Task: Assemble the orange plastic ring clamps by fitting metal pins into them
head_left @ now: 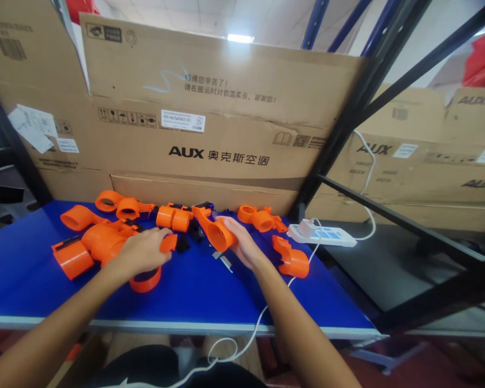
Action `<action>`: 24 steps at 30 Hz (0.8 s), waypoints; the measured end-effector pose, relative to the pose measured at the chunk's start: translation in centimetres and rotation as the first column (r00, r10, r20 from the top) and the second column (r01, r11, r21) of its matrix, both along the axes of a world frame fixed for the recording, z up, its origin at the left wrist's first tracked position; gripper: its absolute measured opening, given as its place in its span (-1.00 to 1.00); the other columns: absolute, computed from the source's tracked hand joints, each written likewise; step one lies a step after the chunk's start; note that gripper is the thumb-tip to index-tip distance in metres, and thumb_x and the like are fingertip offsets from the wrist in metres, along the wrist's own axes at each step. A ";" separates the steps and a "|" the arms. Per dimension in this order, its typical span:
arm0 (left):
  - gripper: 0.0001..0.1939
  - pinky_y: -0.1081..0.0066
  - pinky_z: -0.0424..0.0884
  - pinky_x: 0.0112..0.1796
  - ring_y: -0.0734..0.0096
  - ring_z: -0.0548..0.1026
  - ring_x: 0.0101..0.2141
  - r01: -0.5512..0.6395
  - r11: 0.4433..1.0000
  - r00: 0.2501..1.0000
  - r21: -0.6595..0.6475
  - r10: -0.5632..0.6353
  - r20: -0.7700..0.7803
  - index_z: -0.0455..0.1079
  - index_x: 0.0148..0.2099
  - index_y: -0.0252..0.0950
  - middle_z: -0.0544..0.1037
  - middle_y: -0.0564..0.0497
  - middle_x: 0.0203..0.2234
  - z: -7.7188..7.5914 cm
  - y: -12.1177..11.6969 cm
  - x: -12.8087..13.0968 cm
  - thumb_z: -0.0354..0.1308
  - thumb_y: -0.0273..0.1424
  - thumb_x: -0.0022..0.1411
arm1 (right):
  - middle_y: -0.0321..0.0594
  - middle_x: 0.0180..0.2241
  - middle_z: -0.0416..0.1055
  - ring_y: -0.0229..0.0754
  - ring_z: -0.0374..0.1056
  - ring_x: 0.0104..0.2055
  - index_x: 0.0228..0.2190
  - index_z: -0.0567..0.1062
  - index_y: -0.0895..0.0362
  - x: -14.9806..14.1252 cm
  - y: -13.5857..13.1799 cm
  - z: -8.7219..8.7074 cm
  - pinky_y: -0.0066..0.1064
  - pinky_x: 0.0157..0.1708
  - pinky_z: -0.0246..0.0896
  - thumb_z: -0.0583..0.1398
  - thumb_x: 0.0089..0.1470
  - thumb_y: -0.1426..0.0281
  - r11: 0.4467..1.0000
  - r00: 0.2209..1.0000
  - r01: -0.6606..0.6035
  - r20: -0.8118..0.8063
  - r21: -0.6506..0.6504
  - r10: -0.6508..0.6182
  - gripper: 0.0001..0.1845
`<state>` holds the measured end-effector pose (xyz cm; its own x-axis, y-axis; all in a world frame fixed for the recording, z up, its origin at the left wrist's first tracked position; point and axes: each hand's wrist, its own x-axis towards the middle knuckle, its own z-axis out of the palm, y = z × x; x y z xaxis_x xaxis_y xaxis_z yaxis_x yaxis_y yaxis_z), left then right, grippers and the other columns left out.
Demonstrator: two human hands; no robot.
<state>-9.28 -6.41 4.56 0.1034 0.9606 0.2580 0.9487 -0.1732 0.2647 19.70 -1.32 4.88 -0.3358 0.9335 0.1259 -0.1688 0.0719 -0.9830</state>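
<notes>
My right hand [242, 242] is closed around an orange plastic tape dispenser [219, 235], its round opening tilted toward me. My left hand [144, 250] has its fingers closed on a small orange plastic piece [168, 243]; whether that belongs to a larger dispenser I cannot tell. Under and beside my left wrist lie several orange dispensers [73, 260], and an orange ring [146, 281] shows below the hand. Between my hands are small black parts [182, 243] and a thin metal-looking strip [225, 263] on the blue tabletop [194, 296].
More orange dispensers [173, 217] line the back, with another [295, 262] at the right. A white power strip [323, 235] with a plug sits at the right edge, and its white cable [262, 318] crosses the table's front. Large cartons [226, 129] and a black rack post [327, 145] stand behind.
</notes>
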 end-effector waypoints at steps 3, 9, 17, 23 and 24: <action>-0.59 0.16 0.35 -0.21 -0.13 0.57 -0.22 -0.027 0.999 0.999 0.022 0.028 -0.017 0.54 -0.01 -0.08 0.62 -0.20 -0.17 -0.2 0.4 0.1 0.27 -0.25 0.04 | -0.18 -0.07 0.52 -0.05 0.44 -0.10 0.00 0.51 0.05 -0.1 -0.2 0.1 -0.34 -0.25 0.44 0.24 0.13 0.01 1.000 1.000 -0.004 0.019 0.026 0.003 -0.48; -0.62 0.09 0.36 -0.22 -0.21 0.58 -0.25 -0.116 0.992 0.991 0.047 0.119 -0.065 0.58 -0.06 -0.17 0.62 -0.28 -0.21 0.0 1.1 -0.4 0.25 -0.24 0.04 | -0.18 -0.07 0.51 -0.10 0.44 -0.15 -0.01 0.51 0.06 -0.3 -0.5 0.5 -0.40 -0.29 0.42 0.25 0.14 0.04 0.997 0.996 -0.080 0.038 -0.008 0.080 -0.52; -0.63 0.16 0.36 -0.24 -0.21 0.57 -0.19 -0.231 0.971 0.968 0.069 0.236 -0.082 0.59 -0.09 -0.20 0.64 -0.28 -0.26 1.4 1.8 -1.8 0.18 -0.14 0.13 | -0.18 -0.20 0.51 -0.17 0.47 -0.31 -0.05 0.44 0.09 -1.3 -2.3 1.2 -0.41 -0.44 0.43 0.23 0.18 0.03 0.919 0.934 -0.349 0.008 -0.184 0.357 -0.54; -0.53 0.28 0.36 -0.26 0.09 0.56 -0.34 -0.229 0.965 0.906 0.126 0.164 0.391 0.58 0.03 -0.17 0.63 -0.05 -0.39 3.9 2.4 -3.5 0.28 -0.18 0.06 | -0.29 -0.50 0.47 -0.27 0.41 -0.59 -0.06 0.31 0.11 -2.8 -3.9 0.7 -0.57 -0.68 0.27 0.14 0.23 -0.06 0.816 0.842 -0.468 0.109 -0.340 0.529 -0.48; -0.50 0.30 0.38 -0.28 0.16 0.54 -0.38 -0.210 0.969 0.851 0.131 0.116 0.512 0.58 0.04 -0.21 0.62 -0.03 -0.41 4.4 2.4 -3.7 0.30 -0.18 0.04 | -0.34 -0.55 0.44 -0.30 0.37 -0.64 -0.07 0.29 0.09 -3.3 -4.1 0.3 -0.60 -0.71 0.22 0.13 0.23 -0.07 0.824 0.841 -0.447 0.149 -0.349 0.520 -0.49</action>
<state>-12.94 -3.99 9.00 -0.2381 0.8862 0.3973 0.7163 -0.1160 0.6881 16.39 -5.43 5.22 -0.7383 0.6227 -0.2593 0.1250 -0.2515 -0.9598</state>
